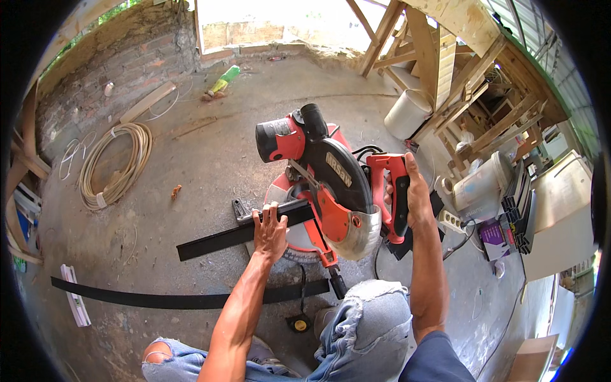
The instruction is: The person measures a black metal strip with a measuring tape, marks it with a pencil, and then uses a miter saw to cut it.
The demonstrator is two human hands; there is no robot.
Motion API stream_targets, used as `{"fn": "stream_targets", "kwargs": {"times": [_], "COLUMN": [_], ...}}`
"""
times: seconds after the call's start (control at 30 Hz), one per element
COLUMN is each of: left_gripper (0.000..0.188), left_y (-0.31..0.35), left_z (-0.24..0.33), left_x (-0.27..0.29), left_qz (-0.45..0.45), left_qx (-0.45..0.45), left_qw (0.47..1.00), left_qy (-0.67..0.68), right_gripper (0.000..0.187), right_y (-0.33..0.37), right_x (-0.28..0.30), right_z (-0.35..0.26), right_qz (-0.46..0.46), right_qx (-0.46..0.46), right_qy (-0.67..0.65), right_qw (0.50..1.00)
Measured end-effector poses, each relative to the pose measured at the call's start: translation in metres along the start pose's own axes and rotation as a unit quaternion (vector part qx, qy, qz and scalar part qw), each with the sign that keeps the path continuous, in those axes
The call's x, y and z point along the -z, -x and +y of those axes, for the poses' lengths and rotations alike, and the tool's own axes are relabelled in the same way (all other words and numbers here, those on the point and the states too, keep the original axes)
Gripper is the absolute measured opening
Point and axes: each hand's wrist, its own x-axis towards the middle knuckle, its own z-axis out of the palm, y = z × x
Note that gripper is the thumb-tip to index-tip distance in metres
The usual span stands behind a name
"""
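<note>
A red and black miter saw (328, 184) stands on the concrete floor in front of me. My right hand (417, 194) is closed around its red and black handle (396, 204), on the right of the blade guard. With my left hand (270, 232) I hold a black profile bar (213, 244) against the saw's fence, fingers curled over the top. The bar passes in under the saw head; the guard (356, 232) hides where the blade sits relative to it. A longer black strip (159, 299) lies on the floor nearer me, beside a tape measure (298, 323).
A coiled hose (118, 169) lies at the left, a white plastic piece (75, 296) under the long strip's end. Rightward are a power strip (450, 221), a purple box (498, 240), stacked black profiles (523, 207) and a bucket (480, 188). Another bucket (407, 114) stands farther back.
</note>
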Motion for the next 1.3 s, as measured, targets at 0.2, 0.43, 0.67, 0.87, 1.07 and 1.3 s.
{"fn": "stream_targets", "kwargs": {"times": [0.2,0.43,0.67,0.87,1.07,1.3], "left_gripper": [0.039,0.04,0.041,0.03,0.031,0.039], "left_y": [0.0,0.0,0.0,-0.001,-0.001,0.0], "left_z": [0.001,0.0,0.001,0.001,0.002,0.001], "left_x": [0.001,0.0,0.0,0.002,0.004,0.003], "left_qz": [0.004,0.013,0.014,0.032,0.017,0.018], "left_qx": [-0.003,-0.003,-0.004,-0.007,-0.004,-0.004], "left_qw": [1.0,1.0,1.0,0.999,1.0,1.0], "left_qy": [-0.002,0.001,0.003,0.006,0.004,0.0], "right_gripper": [0.071,0.082,0.076,0.079,0.078,0.079], "right_y": [0.002,0.003,0.006,0.006,0.007,0.006], "right_x": [0.002,0.005,0.004,0.002,0.002,0.003], "right_z": [0.003,0.01,0.009,0.009,0.009,0.011], "right_qz": [0.006,0.007,0.005,0.009,0.014,0.01], "right_qx": [0.008,0.029,0.033,0.043,0.04,0.034], "right_qy": [0.015,0.074,0.06,0.066,0.07,0.072], "right_qw": [1.0,0.997,0.998,0.997,0.997,0.997]}}
